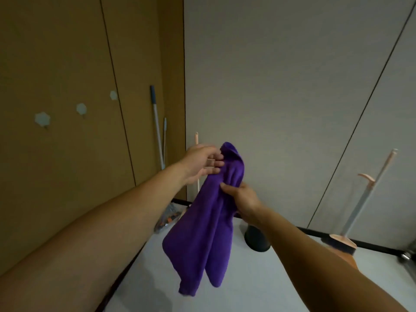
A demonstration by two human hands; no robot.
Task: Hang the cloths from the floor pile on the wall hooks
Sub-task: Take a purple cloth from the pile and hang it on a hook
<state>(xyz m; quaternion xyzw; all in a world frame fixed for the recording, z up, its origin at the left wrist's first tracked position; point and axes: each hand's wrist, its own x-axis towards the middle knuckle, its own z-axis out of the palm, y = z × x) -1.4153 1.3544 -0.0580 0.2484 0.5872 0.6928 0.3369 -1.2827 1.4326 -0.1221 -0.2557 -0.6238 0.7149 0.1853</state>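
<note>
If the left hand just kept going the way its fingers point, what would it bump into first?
The left hand points rightward, with its fingers already on the upper part of the purple cloth, so it would meet the cloth first. Beyond that probably the grey wall, though depth is unclear.

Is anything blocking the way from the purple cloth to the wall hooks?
Nothing visible. The purple cloth hangs from both hands; the three hooks on the brown wall to the left are bare, with open air between.
</note>
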